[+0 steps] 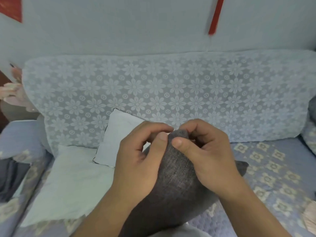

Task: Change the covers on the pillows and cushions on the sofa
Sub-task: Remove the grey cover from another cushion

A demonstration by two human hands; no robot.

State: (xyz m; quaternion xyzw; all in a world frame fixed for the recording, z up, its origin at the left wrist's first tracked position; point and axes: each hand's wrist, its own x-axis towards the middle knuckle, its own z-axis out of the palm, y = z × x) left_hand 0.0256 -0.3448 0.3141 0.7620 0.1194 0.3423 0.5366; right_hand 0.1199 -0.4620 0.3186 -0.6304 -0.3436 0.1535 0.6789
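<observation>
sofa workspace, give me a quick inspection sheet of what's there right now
surface: sofa seat under a quilted floral cover, lace floral throw over the backrest
job's things: dark grey cushion held up by one corner; white pillow leaning on the backrest; white fabric lying flat on the seat
clutter: dark cloth at the left edge
hands: left hand and right hand both pinch the cushion's top corner
cables: nothing seen
surroundings: pale wall, red strip hanging
</observation>
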